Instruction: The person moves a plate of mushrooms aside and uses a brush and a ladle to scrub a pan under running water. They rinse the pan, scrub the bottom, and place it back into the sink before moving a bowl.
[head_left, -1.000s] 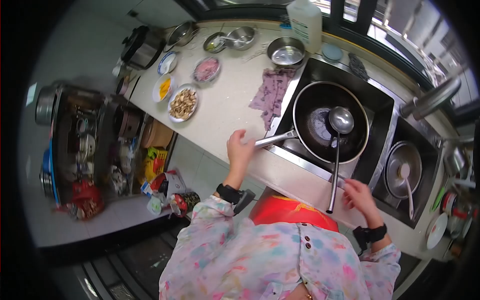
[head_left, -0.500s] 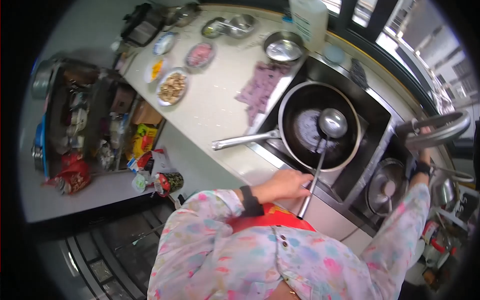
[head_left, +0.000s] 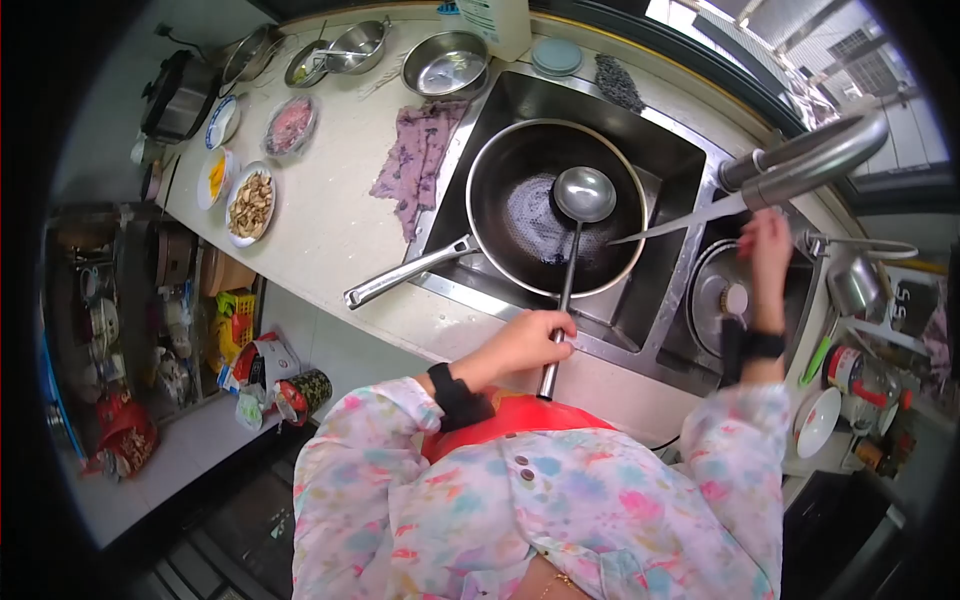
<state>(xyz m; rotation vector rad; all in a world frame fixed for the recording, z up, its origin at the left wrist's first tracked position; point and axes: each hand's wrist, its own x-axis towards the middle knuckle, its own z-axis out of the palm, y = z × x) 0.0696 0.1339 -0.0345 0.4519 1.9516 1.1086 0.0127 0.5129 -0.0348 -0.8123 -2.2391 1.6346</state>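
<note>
My left hand is closed around the handle of a steel ladle. The ladle's bowl rests inside a dark wok, which sits in the left basin of the sink. From the faucet a stream of water runs into the wok. My right hand is just below the spout, above the right basin. Its fingers are loosely bent, a little blurred, with nothing seen in them. Under that hand lies a round lid with a knob.
Left of the sink are a purple cloth, a steel basin, a plate of chopped pale food, a bowl of yellow pieces and a dish of pink meat. A scouring pad lies behind the sink.
Water now flows from the faucet into the wok. My right hand has come away from the faucet, toward me and the wok. The view has shifted right; my left hand still holds the ladle.
</note>
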